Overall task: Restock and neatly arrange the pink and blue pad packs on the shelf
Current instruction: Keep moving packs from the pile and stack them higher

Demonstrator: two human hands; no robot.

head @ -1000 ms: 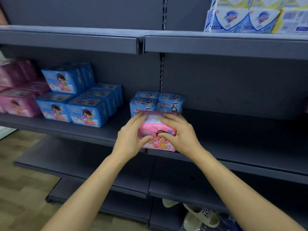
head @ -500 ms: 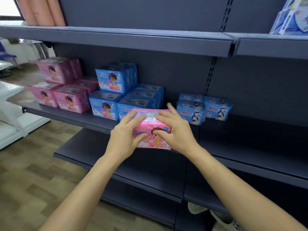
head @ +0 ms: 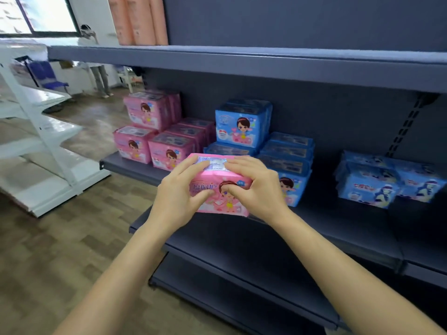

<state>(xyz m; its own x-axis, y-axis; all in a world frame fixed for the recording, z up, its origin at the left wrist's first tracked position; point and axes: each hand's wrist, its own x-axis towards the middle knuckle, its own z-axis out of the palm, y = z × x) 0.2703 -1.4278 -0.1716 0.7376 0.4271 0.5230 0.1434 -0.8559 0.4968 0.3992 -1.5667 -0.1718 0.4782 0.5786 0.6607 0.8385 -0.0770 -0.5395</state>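
- left hand (head: 179, 189): fingers curled over the top left of the pink pad pack (head: 225, 204), thumb pressed on its front face; clamped on the pack
- right hand (head: 258, 189): fingers laid over the top right of the same pack, thumb pinching the front by the cartoon girl; also clamped on it
- pink pad pack: one, held in the air between my two hands, front face toward me, before the edge of the middle shelf (head: 350, 226), in front of where the pink and blue stacks meet
- pink stack (head: 154, 141): left end of the middle shelf; two packs at the front, more behind, further packs piled on top at the back left
- blue stack (head: 242, 126): just beside the pink stack on its right; rows of flat packs, with packs piled on top, the front one showing its printed face
- second blue lot (head: 377, 184): different print, farther right on the same shelf, apart from the blue stack
- upper shelf (head: 266, 68): peach-coloured tubes (head: 137, 20) at its left end
- lower shelf (head: 242, 250): beneath my forearms
- white rack (head: 36, 141): to the left, on the wood floor (head: 60, 238)
- a person (head: 96, 68): far back near the window, blurred
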